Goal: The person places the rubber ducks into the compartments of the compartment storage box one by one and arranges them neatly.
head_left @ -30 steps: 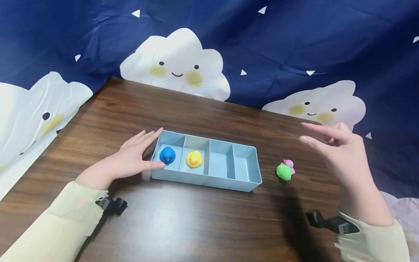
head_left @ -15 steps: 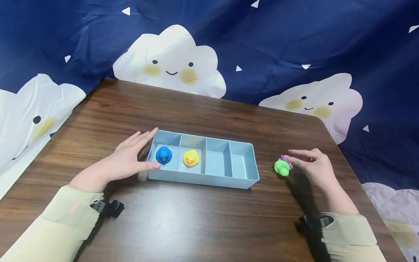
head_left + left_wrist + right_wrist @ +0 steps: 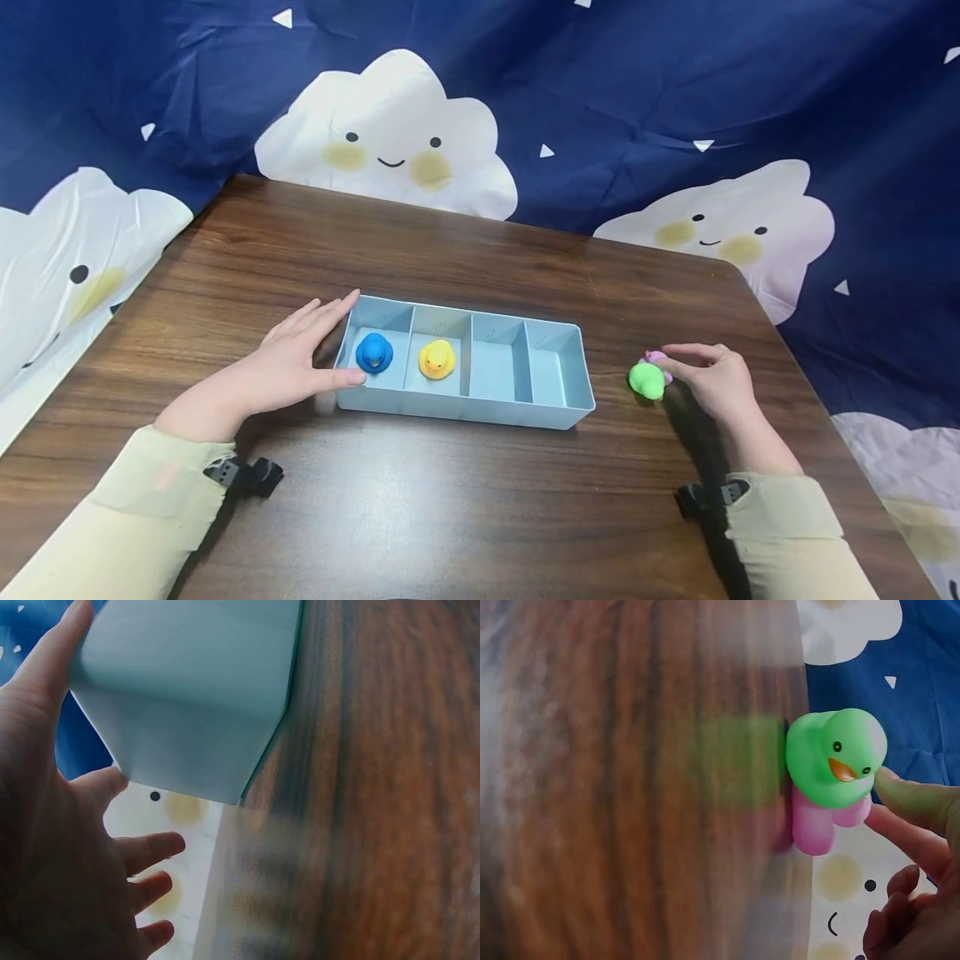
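Note:
A light-blue divided tray [image 3: 465, 407] stands mid-table, with a blue rubber duck [image 3: 374, 353] in its leftmost compartment and a yellow rubber duck [image 3: 437, 360] in the one beside it. My left hand [image 3: 288, 362] spans the tray's left end, thumb at the near rim and index fingertip at the far corner, fingers spread. To the tray's right, a green rubber duck [image 3: 840, 757] and a pink rubber duck [image 3: 814, 829] sit close together. With thumb and index finger my right hand [image 3: 712, 383] pinches the pink duck, which the green one partly hides.
The brown wooden table [image 3: 450, 508] ends at a dark blue backdrop [image 3: 600, 83] printed with smiling white clouds. The tray's two right-hand compartments hold nothing. Each wrist wears a black strapped camera.
My right hand has come down and left from above the table to the pink duck. The left hand stays at the tray's end; the head view has shifted slightly.

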The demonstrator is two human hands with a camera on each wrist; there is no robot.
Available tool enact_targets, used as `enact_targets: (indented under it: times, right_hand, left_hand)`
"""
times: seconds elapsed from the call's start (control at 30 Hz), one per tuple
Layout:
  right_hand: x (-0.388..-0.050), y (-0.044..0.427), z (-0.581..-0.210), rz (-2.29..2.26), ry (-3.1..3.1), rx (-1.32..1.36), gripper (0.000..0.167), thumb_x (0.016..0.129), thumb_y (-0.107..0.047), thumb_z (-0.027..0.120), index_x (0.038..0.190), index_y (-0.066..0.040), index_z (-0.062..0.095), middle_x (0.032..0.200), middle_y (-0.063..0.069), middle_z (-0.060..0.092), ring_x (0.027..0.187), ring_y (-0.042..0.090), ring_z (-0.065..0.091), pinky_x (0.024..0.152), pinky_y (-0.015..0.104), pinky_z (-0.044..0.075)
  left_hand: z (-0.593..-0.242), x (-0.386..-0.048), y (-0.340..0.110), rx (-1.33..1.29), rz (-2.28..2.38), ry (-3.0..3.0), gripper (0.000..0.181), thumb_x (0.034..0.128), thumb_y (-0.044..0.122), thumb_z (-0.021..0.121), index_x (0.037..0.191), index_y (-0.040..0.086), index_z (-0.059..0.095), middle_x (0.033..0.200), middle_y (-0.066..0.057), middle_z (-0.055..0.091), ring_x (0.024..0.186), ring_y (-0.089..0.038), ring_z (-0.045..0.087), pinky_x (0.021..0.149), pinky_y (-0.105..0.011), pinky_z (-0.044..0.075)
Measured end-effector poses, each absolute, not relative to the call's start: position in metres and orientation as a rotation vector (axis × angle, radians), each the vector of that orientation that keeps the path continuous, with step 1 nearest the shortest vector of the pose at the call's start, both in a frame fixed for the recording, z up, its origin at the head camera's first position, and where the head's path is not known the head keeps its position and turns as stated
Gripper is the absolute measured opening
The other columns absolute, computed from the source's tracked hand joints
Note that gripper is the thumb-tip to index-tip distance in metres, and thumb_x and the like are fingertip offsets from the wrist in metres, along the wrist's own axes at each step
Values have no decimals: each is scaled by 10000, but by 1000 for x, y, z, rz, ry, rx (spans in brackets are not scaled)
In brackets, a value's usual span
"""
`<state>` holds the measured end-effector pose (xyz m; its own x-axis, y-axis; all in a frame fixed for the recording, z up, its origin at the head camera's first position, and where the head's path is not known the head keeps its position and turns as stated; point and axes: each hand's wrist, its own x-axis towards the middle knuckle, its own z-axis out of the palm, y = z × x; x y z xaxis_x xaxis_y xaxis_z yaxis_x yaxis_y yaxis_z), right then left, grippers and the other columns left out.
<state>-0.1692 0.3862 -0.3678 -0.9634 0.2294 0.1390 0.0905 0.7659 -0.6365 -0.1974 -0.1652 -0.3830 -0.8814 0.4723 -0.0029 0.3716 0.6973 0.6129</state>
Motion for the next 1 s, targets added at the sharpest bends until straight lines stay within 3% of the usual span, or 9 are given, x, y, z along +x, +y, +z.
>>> enact_targets:
  times: [0.17,0.37,0.6,1.0]
  right_hand:
    - [-170,388,-370,975,-2791,-293,454,850,-356,795,1101,19,739,1111,198,678,917,135,534,704,214,396]
    - [-170,387,-368,942,-2820,-329,479,843,-378,797,1064,44,741,861,148,719,819,116,558,661,213,411]
    - [-172,384,-367,920,-2834,-335,507,860,-402,773,1048,68,732,1083,231,615,928,244,501,696,291,377]
    - [-173,392,-368,845,-2779,-359,447,898,-329,741,1059,87,719,1074,273,618,968,296,512,719,327,368]
  left_hand:
    - [-382,-197,-165,680,938,2739,996,852,622,664,1602,308,89,1627,-83,194,1475,-414,42,1078,-711,41]
    - [-382,-197,-165,676,931,2738,1001,851,625,663,1602,308,81,1629,-75,186,1475,-413,43,1074,-717,44]
    - [-382,-196,-165,666,943,2731,999,852,615,670,1601,310,83,1629,-79,186,1478,-402,40,1074,-716,44]
    - [-382,-197,-165,659,941,2721,997,859,605,669,1601,312,72,1633,-64,174,1480,-398,30,1075,-715,41]
